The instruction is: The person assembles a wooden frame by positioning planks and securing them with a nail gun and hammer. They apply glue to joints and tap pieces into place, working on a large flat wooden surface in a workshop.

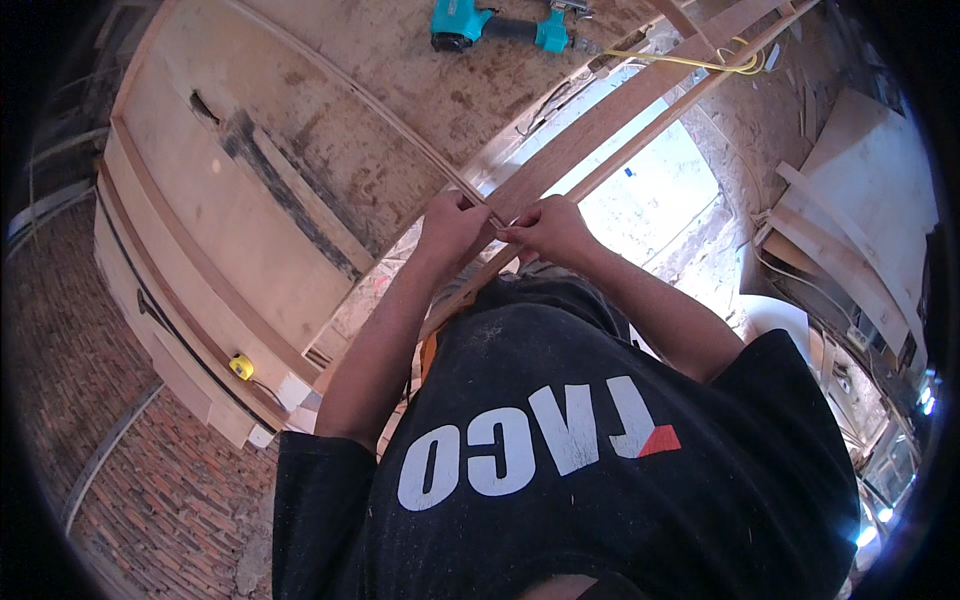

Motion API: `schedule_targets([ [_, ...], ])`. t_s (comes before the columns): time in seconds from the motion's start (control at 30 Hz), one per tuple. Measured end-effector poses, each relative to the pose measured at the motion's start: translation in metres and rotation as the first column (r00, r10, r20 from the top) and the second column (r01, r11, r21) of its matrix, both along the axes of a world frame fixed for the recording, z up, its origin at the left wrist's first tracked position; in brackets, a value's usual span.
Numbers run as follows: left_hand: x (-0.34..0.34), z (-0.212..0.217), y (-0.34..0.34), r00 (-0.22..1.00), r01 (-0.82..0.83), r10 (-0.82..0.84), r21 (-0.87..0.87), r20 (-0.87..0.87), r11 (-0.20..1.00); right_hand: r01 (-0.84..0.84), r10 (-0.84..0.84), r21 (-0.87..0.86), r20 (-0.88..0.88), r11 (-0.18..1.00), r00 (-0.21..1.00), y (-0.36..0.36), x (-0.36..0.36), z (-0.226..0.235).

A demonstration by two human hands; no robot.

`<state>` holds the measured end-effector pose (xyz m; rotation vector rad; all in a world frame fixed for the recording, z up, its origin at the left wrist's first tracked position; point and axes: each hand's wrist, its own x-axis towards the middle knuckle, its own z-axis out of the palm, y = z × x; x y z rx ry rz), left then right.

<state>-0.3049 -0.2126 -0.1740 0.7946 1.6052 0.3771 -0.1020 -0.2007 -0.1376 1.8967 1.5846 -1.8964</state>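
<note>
Both hands meet just in front of my body, at the near end of a thin wooden strip (pixel 405 130). The strip runs from there over the work surface to the upper left. My left hand (pixel 455 228) pinches it with bent fingers. Close beside it, my right hand (pixel 552 229) has its thumb and fingertips closed at the strip's tip. Directly behind the hands lies a wider reddish board (pixel 590 130), slanting to the upper right. A narrow wooden batten (pixel 670 112) slants the same way and passes beneath my hands.
A teal nail gun (pixel 510 30) with a yellow air hose (pixel 680 60) lies at the far edge. On the plywood surface (pixel 200 190) to the left rests a dark-stained wood piece (pixel 290 195). A yellow tape measure (pixel 241 367) sits lower left. Sheet offcuts (pixel 850 190) lean at right.
</note>
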Motion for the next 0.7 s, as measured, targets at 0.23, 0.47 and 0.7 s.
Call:
schedule_targets([
  [0.23, -0.002, 0.008, 0.004, 0.998, 0.056, -0.053, 0.072, -0.040, 0.996, 0.048, -0.047, 0.024, -0.028, 0.999, 0.998, -0.005, 0.001, -0.002],
  [0.47, -0.004, -0.002, 0.006, 0.998, 0.043, -0.044, -0.025, -0.047, 0.999, -0.032, 0.030, 0.080, 0.024, 0.996, 0.999, -0.003, 0.002, -0.005],
  [0.7, -0.004, 0.050, 0.013, 0.984, 0.179, -0.180, 0.058, 0.008, 0.982, -0.048, 0.052, 0.203, -0.015, 0.978, 0.999, 0.001, -0.002, 0.006],
])
